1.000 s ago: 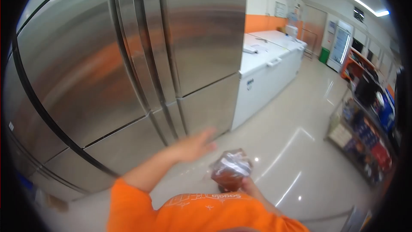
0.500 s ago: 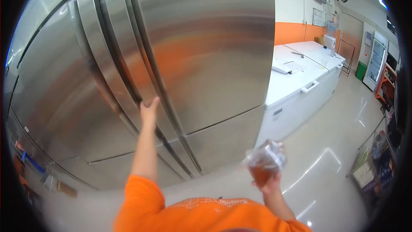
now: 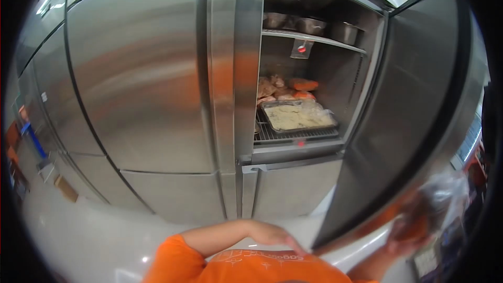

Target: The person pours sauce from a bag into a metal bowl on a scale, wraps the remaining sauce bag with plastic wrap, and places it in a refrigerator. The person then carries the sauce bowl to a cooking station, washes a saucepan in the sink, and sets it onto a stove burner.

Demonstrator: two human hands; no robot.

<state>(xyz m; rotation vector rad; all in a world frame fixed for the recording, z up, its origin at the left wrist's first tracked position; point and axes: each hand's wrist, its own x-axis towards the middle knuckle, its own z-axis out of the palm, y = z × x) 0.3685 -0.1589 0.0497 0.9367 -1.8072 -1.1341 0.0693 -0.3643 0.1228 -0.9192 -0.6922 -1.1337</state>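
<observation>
My right hand (image 3: 406, 237) is closed on a clear plastic bag (image 3: 445, 199) with reddish-brown contents, at the lower right beside the open fridge door (image 3: 414, 73). In front of my chest is my left hand (image 3: 275, 235), near the door's bottom corner; its fingers are blurred and their grip cannot be made out. Inside the open steel fridge (image 3: 257, 154), a tray of pale food (image 3: 298, 118) rests on a wire rack. Bagged food (image 3: 272, 86) lies behind the tray. Metal containers (image 3: 312, 25) stand on the upper shelf (image 3: 314, 39).
Closed steel doors (image 3: 141, 84) fill the left side. The open door extends toward me on the right. A blue object (image 3: 34, 141) and a small brown box (image 3: 65, 188) are at the far left. Pale shiny floor (image 3: 115, 236) shows below.
The right-hand fridge door has swung open, showing the inside. My left hand has moved from the door handles down to my chest. My right hand and the bag are farther right.
</observation>
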